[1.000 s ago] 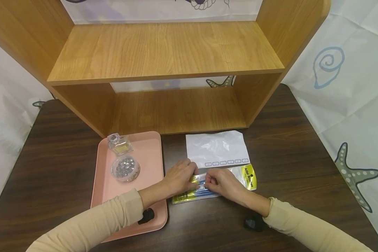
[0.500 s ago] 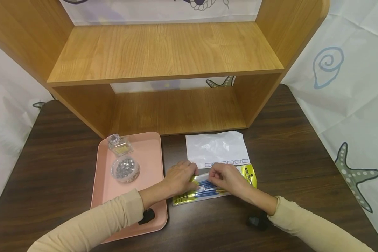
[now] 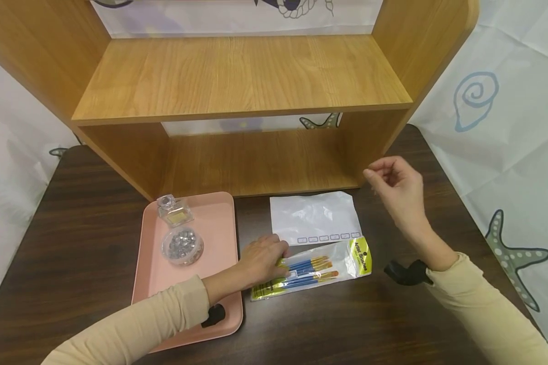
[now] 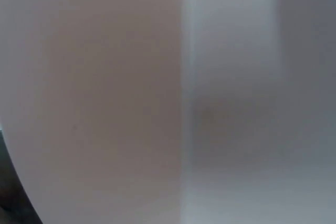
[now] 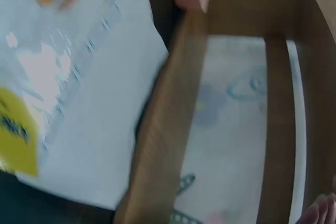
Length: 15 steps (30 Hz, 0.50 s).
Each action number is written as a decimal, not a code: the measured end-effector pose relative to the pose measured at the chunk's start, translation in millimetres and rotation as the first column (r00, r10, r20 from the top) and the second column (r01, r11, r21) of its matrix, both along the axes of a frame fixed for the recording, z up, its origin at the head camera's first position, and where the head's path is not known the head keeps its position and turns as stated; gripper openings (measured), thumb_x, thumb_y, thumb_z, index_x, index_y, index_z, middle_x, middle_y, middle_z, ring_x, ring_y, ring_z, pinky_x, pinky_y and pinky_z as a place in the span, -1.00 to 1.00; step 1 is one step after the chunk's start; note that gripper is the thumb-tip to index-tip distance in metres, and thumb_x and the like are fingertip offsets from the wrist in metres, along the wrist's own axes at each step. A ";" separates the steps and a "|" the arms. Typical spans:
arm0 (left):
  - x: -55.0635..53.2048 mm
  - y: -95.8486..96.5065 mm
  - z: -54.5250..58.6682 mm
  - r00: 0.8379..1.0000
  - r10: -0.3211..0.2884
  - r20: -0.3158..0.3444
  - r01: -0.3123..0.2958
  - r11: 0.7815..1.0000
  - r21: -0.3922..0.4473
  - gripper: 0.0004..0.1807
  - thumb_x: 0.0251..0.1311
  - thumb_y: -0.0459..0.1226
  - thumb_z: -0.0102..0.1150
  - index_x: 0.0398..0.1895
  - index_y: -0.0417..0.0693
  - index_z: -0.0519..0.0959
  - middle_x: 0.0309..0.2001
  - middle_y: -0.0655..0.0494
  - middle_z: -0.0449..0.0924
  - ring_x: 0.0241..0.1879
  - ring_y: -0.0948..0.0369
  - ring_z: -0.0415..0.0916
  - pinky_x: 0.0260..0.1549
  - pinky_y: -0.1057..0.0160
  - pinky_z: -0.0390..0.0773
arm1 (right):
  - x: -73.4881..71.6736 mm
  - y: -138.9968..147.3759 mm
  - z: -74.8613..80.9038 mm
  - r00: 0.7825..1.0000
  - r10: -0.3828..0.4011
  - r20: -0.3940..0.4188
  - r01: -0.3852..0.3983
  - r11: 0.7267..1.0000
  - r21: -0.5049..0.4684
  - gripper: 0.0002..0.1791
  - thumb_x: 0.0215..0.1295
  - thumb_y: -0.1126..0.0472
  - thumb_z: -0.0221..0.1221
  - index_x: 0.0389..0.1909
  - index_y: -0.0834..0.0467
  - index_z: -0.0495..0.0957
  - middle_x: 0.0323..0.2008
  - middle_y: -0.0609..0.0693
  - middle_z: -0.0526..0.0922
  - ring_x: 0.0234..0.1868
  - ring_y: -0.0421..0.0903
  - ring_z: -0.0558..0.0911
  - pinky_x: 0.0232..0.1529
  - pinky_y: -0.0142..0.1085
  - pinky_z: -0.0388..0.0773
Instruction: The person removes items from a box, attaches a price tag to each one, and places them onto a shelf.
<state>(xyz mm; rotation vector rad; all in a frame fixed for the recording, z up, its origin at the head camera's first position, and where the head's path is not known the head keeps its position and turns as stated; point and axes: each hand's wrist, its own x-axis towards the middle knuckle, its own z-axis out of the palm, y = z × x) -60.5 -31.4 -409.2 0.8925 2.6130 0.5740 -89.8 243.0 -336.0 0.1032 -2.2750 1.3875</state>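
A clear packet of paintbrushes (image 3: 315, 268) with blue handles and yellow end labels lies flat on the table. My left hand (image 3: 262, 258) rests on its left end, thumb on the plastic and fingers bent over the upper side; the fingertips are partly hidden. To the right, my right hand (image 3: 399, 190) is raised near the shelf unit's lower right corner, fingers loosely curled and thumb near the index finger. I see nothing held in it. The right wrist view shows part of the brush packet (image 5: 50, 77) blurred. The left wrist view holds only pale blurred surfaces.
Behind the packet lies a white plastic sheet (image 3: 315, 218) with a row of small printed boxes. A pink tray (image 3: 216, 228) on the left bears a glass bottle (image 3: 175, 210) and a round tub (image 3: 182, 246) of silvery pieces. A wooden shelf unit (image 3: 242, 76) stands behind.
My right hand has left the brush packet and moved up and to the right, uncovering the brush tips. The left hand stays on the packet.
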 end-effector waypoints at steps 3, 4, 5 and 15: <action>0.6 -0.5 -0.3 1.000 -0.005 -0.002 0.005 1.000 0.003 -0.71 -0.09 -0.14 0.44 -0.41 -0.02 0.52 -0.52 0.23 0.31 -0.46 0.23 0.22 -0.49 0.28 0.23 | -8.7 10.6 11.2 0.997 -0.056 -0.055 0.044 0.978 -0.205 -0.83 0.11 0.48 0.22 -0.26 0.32 0.51 -0.50 -0.11 0.51 -0.55 -0.29 0.47 -0.53 -0.56 0.43; 0.8 -0.6 -0.3 1.000 -0.007 -0.002 0.007 1.000 0.002 -0.71 -0.09 -0.13 0.44 -0.41 -0.01 0.51 -0.53 0.23 0.31 -0.46 0.23 0.22 -0.48 0.28 0.23 | -11.3 12.8 14.7 0.995 -0.076 -0.066 0.058 0.969 -0.242 -0.82 0.11 0.48 0.22 -0.26 0.28 0.50 -0.47 -0.11 0.50 -0.52 -0.29 0.47 -0.49 -0.57 0.44; 0.8 -0.7 -0.3 1.000 -0.008 -0.002 0.008 1.000 0.001 -0.71 -0.08 -0.13 0.44 -0.41 -0.01 0.51 -0.54 0.24 0.31 -0.47 0.23 0.23 -0.48 0.28 0.23 | -13.6 14.5 17.8 0.993 -0.093 -0.072 0.071 0.961 -0.267 -0.80 0.11 0.49 0.22 -0.24 0.26 0.50 -0.45 -0.10 0.49 -0.48 -0.29 0.48 -0.45 -0.57 0.44; 0.2 0.8 1.5 0.999 -0.003 0.047 0.003 1.000 0.004 -0.72 -0.04 -0.14 0.41 -0.42 -0.02 0.49 -0.60 0.25 0.39 -0.56 0.25 0.25 -0.50 0.27 0.23 | -42.1 33.3 10.7 0.989 -0.147 0.029 0.149 0.986 -0.076 -0.63 0.15 0.34 0.26 0.01 0.32 0.52 -0.17 -0.03 0.62 -0.22 -0.33 0.56 -0.18 -0.57 0.46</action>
